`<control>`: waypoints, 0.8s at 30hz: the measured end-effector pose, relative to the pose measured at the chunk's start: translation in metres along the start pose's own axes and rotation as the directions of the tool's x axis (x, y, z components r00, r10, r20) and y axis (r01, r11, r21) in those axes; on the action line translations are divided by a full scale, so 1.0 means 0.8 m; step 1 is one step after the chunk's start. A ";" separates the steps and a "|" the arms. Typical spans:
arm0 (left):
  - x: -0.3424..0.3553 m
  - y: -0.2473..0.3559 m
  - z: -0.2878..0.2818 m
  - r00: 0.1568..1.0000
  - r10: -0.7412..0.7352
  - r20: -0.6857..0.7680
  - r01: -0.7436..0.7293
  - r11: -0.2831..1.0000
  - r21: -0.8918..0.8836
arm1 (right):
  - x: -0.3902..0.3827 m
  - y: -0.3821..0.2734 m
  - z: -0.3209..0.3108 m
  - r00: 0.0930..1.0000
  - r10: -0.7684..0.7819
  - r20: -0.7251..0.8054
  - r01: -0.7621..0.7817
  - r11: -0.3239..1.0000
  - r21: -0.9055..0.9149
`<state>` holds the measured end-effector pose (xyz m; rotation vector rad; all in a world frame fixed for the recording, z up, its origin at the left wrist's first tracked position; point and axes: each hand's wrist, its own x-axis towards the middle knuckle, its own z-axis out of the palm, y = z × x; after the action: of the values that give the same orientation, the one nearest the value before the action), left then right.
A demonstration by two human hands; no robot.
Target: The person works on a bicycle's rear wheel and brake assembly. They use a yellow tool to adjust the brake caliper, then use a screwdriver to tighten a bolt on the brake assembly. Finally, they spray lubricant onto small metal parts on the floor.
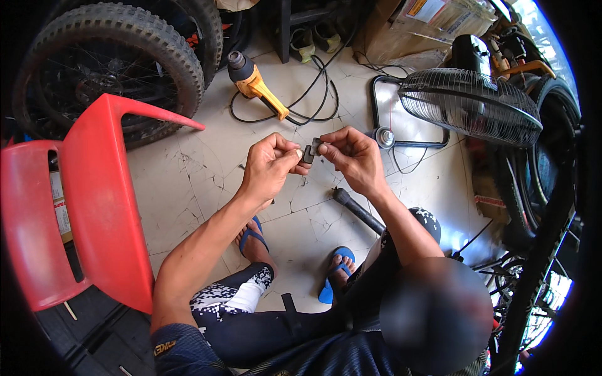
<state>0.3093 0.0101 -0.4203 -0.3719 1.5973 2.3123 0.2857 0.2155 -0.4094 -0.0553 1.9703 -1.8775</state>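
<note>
Above the floor in the middle of the head view, both hands meet at a small dark block-shaped piece [310, 154] with a stepped, notched outline. Whether it is one piece or two pressed together, I cannot tell. My left hand [271, 166] pinches its left side between thumb and fingers. At the upper right end, my right hand [356, 160] grips it with thumb and forefinger. Beyond my hands a yellow heat gun [256, 86] with a grey nozzle lies on the floor, its black cord looped beside it. Below my right hand lies a black tube-like bar [359, 210].
A red plastic chair [110, 207] stands close on the left, in front of a knobby bicycle wheel [179, 59]. On the right are a floor fan [470, 103] and several bicycle parts. Cardboard boxes [401, 31] stand at the back. My feet wear blue flip-flops [327, 292].
</note>
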 end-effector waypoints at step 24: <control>-0.006 -0.013 -0.001 0.995 0.078 0.067 -0.086 0.987 0.135 | -0.012 0.010 0.001 0.996 0.029 0.084 -0.027 0.999 -0.031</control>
<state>0.3176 0.0120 -0.4280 -0.2041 1.7600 2.2328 0.2968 0.2188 -0.4147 -0.1136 1.9326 -1.7980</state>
